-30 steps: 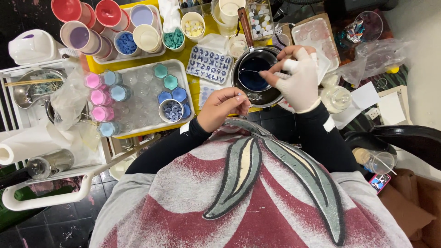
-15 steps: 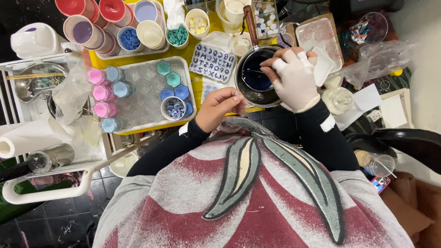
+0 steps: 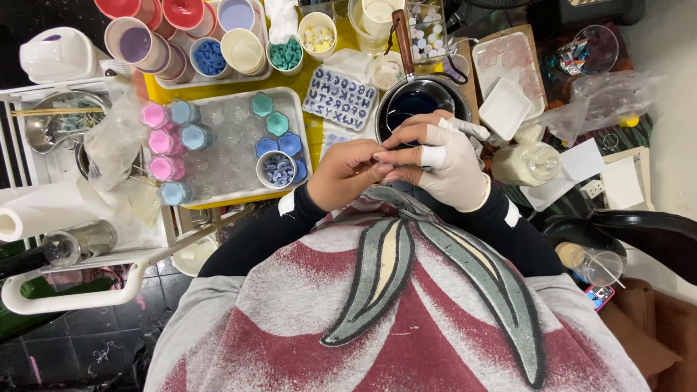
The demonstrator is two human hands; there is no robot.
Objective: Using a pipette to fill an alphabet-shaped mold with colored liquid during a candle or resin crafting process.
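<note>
Two hands meet at centre of head view, just in front of person's chest. Left hand point(image 3: 347, 174) is bare, fingers curled in toward right hand point(image 3: 443, 161), which wears a whitish glove w/ tape bands on two fingers. Fingertips of both touch; left seems to pinch at right's glove finger or some tiny item, too small to tell, so can't say what either grip has hold of, if anything. Both grips nearly closed, fingers bunched. Just beyond hands sits dark pan point(image 3: 420, 101) w/ blue liquid and a wooden handle pointing away. Left of it lies letter mould point(image 3: 339, 97), pale blue, on yellow desk point(image 3: 314, 134). Further left, white tray point(image 3: 299, 131) carries small pink, blue and teal cups plus round cup of blue bits point(image 3: 276, 169). Right of pan: pale bottle point(image 3: 526, 161), touching or just beside glove wrist area, and white square dish point(image 3: 505, 107). Risks, as judged: hands hover right at pan rim, so a tug or slip of glove could knock pan and slop blue liquid on mould; elbow swing could tip bottle, since desk is crowded.
</note>
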